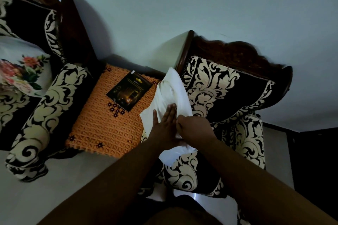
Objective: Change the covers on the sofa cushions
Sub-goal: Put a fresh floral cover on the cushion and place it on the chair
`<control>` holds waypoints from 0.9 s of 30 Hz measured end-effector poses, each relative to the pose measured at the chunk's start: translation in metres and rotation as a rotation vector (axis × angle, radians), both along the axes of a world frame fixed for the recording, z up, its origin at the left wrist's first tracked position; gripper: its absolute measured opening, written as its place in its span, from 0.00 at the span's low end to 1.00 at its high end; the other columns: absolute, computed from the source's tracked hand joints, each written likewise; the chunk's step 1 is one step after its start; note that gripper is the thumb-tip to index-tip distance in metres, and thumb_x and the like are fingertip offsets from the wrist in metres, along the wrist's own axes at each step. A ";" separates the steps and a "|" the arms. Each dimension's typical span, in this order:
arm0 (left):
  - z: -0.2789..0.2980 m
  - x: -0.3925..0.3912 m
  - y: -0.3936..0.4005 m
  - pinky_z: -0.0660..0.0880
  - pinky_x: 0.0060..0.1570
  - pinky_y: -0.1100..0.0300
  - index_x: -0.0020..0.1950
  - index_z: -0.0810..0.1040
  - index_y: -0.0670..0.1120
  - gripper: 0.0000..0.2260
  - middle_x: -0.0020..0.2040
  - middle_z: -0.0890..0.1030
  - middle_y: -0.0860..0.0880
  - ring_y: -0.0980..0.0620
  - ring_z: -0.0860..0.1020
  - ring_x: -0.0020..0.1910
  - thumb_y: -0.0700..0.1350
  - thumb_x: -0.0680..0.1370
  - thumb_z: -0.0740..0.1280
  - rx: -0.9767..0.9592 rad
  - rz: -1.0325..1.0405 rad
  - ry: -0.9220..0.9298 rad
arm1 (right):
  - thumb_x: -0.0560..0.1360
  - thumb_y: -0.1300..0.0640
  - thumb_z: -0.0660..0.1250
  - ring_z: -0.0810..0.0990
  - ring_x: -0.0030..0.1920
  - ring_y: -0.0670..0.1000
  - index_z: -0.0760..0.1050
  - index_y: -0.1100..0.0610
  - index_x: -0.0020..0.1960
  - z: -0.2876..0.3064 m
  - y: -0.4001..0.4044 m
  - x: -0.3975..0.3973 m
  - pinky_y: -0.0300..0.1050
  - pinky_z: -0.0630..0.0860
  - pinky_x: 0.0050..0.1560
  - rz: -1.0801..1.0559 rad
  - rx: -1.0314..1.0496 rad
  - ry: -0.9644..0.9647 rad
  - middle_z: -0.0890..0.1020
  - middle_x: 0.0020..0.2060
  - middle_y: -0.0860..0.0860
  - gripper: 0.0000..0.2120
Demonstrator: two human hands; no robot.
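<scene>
Head view: left hand (pixel 164 124) presses flat on the white cushion (pixel 170 95); right hand (pixel 193 126) pinches it at five o'clock; cushion could slip off the armchair (pixel 225 86)

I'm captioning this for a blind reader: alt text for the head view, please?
A person's flat left hand presses a plain white cushion on a black-and-cream damask armchair, while the right hand holds its edge. An orange woven mat lies alongside.

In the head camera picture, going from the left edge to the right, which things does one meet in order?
Flowered cushion → black and cream sofa arm → orange mat → dark booklet → white cushion → patterned armchair back.
</scene>
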State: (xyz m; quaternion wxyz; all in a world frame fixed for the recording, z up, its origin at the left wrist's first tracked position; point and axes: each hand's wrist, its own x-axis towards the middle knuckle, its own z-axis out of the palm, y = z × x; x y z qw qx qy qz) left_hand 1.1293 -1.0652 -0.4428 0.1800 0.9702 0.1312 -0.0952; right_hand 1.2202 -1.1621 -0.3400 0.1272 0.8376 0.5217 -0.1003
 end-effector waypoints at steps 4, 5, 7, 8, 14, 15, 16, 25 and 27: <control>0.003 0.010 0.000 0.31 0.69 0.26 0.83 0.45 0.48 0.50 0.82 0.38 0.43 0.45 0.26 0.76 0.76 0.69 0.49 0.047 -0.038 0.091 | 0.78 0.52 0.66 0.81 0.34 0.55 0.73 0.56 0.49 0.001 0.008 -0.010 0.46 0.69 0.31 0.160 -0.058 -0.064 0.80 0.35 0.52 0.07; 0.001 0.012 0.000 0.32 0.69 0.26 0.83 0.47 0.49 0.50 0.82 0.40 0.43 0.45 0.27 0.77 0.77 0.69 0.50 0.055 -0.046 0.074 | 0.80 0.52 0.63 0.81 0.39 0.56 0.73 0.56 0.51 0.000 0.006 -0.008 0.47 0.70 0.35 0.160 -0.070 -0.035 0.81 0.39 0.53 0.07; -0.004 0.010 -0.002 0.37 0.71 0.26 0.83 0.51 0.47 0.51 0.83 0.41 0.43 0.46 0.32 0.80 0.79 0.69 0.52 0.043 -0.029 -0.029 | 0.80 0.50 0.61 0.78 0.49 0.56 0.76 0.56 0.51 -0.002 0.002 0.002 0.50 0.72 0.44 0.113 -0.007 -0.012 0.80 0.45 0.54 0.10; -0.007 0.008 -0.002 0.39 0.72 0.27 0.83 0.50 0.46 0.54 0.83 0.42 0.44 0.47 0.36 0.81 0.80 0.68 0.54 0.009 -0.004 -0.102 | 0.79 0.49 0.61 0.76 0.51 0.56 0.78 0.56 0.50 -0.004 -0.001 0.010 0.51 0.73 0.47 0.056 0.050 0.008 0.78 0.47 0.54 0.12; -0.010 -0.012 0.013 0.41 0.76 0.34 0.83 0.41 0.45 0.62 0.83 0.38 0.46 0.48 0.39 0.81 0.81 0.64 0.62 -0.159 0.101 -0.292 | 0.74 0.54 0.67 0.78 0.42 0.57 0.69 0.56 0.55 -0.010 -0.005 0.027 0.48 0.74 0.37 -0.265 0.274 0.293 0.76 0.46 0.54 0.13; -0.010 -0.012 0.017 0.42 0.76 0.34 0.82 0.40 0.45 0.62 0.82 0.37 0.46 0.48 0.38 0.81 0.81 0.64 0.62 -0.177 0.078 -0.275 | 0.75 0.53 0.67 0.79 0.42 0.57 0.68 0.55 0.58 -0.010 -0.001 0.027 0.50 0.77 0.39 -0.334 0.299 0.319 0.77 0.45 0.54 0.15; -0.008 -0.010 0.020 0.41 0.76 0.34 0.82 0.38 0.45 0.62 0.82 0.35 0.46 0.48 0.37 0.81 0.81 0.65 0.62 -0.177 0.048 -0.255 | 0.77 0.50 0.66 0.80 0.41 0.56 0.66 0.54 0.60 -0.011 0.002 0.029 0.50 0.78 0.40 -0.413 0.307 0.340 0.78 0.44 0.52 0.16; -0.006 0.023 0.024 0.37 0.73 0.30 0.82 0.37 0.50 0.58 0.82 0.38 0.49 0.51 0.31 0.79 0.83 0.66 0.55 -0.089 -0.031 -0.142 | 0.85 0.45 0.53 0.79 0.38 0.53 0.70 0.53 0.53 -0.011 0.027 0.042 0.49 0.76 0.39 -0.303 0.296 0.184 0.77 0.36 0.50 0.13; -0.011 0.028 0.025 0.36 0.72 0.29 0.83 0.42 0.53 0.55 0.83 0.44 0.51 0.50 0.30 0.79 0.83 0.65 0.52 -0.063 -0.041 -0.096 | 0.84 0.47 0.56 0.78 0.37 0.53 0.69 0.52 0.54 -0.011 0.029 0.035 0.48 0.75 0.38 -0.187 0.222 0.192 0.75 0.35 0.49 0.09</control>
